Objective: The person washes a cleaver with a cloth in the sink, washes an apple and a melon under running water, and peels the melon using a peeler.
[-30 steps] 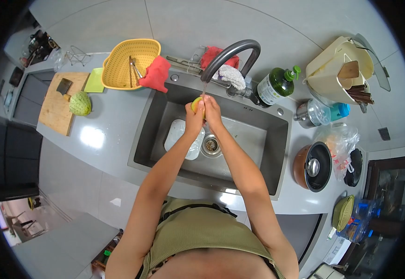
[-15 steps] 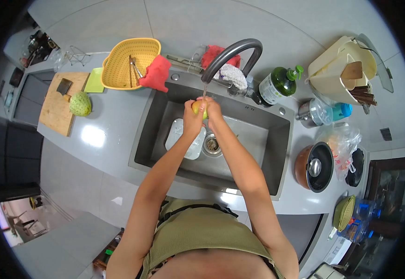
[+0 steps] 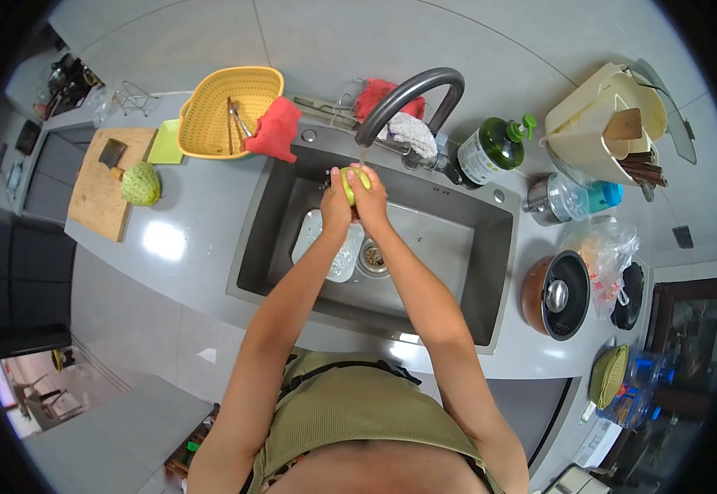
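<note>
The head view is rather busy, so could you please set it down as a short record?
Hands: left hand and right hand around a yellow-green fruit
Above: dark faucet, water running
Sink: pale tray beside drain
Left counter: yellow basket, red cloth over its rim; cutting board
Right counter: brown pot

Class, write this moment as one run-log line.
left hand: holding green fruit | right hand: holding same fruit | faucet: water running | place: over sink
</note>
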A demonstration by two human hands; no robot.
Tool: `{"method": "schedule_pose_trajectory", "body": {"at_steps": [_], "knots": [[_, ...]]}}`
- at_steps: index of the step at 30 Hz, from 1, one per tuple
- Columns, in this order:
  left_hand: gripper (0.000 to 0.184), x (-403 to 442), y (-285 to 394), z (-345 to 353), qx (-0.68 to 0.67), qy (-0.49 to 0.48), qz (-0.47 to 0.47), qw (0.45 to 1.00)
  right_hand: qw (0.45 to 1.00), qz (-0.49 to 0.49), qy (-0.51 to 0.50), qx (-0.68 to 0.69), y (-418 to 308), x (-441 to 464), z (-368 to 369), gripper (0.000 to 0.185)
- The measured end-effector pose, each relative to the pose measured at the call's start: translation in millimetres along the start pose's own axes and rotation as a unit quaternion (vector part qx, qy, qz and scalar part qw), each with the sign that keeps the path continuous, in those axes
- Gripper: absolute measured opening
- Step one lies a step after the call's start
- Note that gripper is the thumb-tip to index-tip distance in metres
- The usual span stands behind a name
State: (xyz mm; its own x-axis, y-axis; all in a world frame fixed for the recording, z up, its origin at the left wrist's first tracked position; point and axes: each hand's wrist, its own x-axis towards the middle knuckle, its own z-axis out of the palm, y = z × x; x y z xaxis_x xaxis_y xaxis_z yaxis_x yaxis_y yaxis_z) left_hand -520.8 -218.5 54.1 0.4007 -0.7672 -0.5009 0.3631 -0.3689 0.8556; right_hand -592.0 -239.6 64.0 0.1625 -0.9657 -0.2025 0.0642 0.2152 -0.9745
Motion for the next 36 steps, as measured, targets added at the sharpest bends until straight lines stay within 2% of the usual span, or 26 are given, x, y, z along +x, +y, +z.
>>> {"method": "schedule_pose_trajectory", "body": {"at_steps": [2,3,4,5,8,10,11,13,14,16,18,19,20,23,24,25,26,27,28,31,32,34,36], "knots": [[0.054,5,-7,4,0.125,0.1,0.193,0.968,0.996,-0.072,0.034,-0.028,10,10,0,0.031],[0.054,7,-14,5,0.186,0.147,0.283,0.929,0.997,-0.058,0.037,-0.023,9,9,-1,0.031],[0.048,13,-17,4,0.153,0.13,0.339,0.919,0.998,-0.045,0.038,-0.018,6,8,-1,0.03],[0.048,17,-22,2,0.114,0.098,0.279,0.948,0.999,-0.032,0.038,-0.012,4,8,-1,0.03],[0.049,-2,1,2,-0.031,-0.009,0.082,0.996,0.992,0.035,-0.063,0.107,-7,7,-11,0.031],[0.052,-2,9,-3,-0.161,-0.085,-0.061,0.981,0.99,-0.033,-0.095,0.101,-3,15,-11,0.03],[0.053,-1,14,-6,-0.181,-0.124,-0.127,0.967,0.987,-0.067,-0.11,0.098,0,19,-12,0.03],[0.056,0,20,-13,-0.218,-0.198,-0.257,0.92,0.987,-0.055,-0.136,0.058,-7,18,-15,0.03],[0.057,-1,19,-12,-0.206,-0.177,-0.245,0.931,0.987,-0.05,-0.149,0.038,-10,18,-15,0.03],[0.059,-3,15,-5,-0.181,-0.135,-0.218,0.95,0.989,0.026,-0.075,0.123,-11,21,-12,0.029],[0.056,-8,6,4,-0.051,-0.012,-0.036,0.998,0.983,0.098,-0.021,0.152,-8,22,-6,0.027],[0.055,-10,0,8,0.015,0.049,0.056,0.997,0.982,0.129,-0.004,0.139,-6,25,-5,0.026],[0.051,9,-34,7,0.155,0.098,0.263,0.947,0.979,0.158,0.014,0.126,-6,29,-4,0.025],[0.052,1,-28,1,0.184,0.046,0.24,0.952,0.976,0.184,0.022,0.111,-17,22,-3,0.025],[0.051,-1,-22,0,0.196,0.062,0.252,0.946,0.983,0.144,0.004,0.109,-13,24,-4,0.026],[0.052,-3,-16,-2,0.1,0.017,0.145,0.984,0.989,0.105,-0.013,0.107,-7,23,-4,0.026],[0.054,-3,-8,-4,0.002,-0.028,0.035,0.999,0.992,0.066,-0.031,0.105,-1,22,-5,0.027],[0.056,-1,0,-5,-0.097,-0.072,-0.074,0.99,0.993,0.042,-0.044,0.097,-4,20,-4,0.027],[0.065,0,4,-2,-0.105,-0.071,-0.109,0.986,0.994,0.017,-0.057,0.088,-6,17,-4,0.026],[0.07,-1,19,-13,-0.188,-0.165,-0.245,0.937,0.995,-0.033,-0.076,0.049,-8,8,-4,0.028],[0.068,-2,17,-12,-0.148,-0.146,-0.202,0.957,0.995,-0.046,-0.079,0.034,-9,7,-4,0.029],[0.065,-3,4,-9,-0.066,-0.106,-0.112,0.986,0.995,0.005,-0.054,0.085,-3,11,-3,0.03],[0.06,-7,-1,-1,0.024,0.009,0.095,0.995,0.991,0.048,-0.037,0.12,-6,10,0,0.031]]}}
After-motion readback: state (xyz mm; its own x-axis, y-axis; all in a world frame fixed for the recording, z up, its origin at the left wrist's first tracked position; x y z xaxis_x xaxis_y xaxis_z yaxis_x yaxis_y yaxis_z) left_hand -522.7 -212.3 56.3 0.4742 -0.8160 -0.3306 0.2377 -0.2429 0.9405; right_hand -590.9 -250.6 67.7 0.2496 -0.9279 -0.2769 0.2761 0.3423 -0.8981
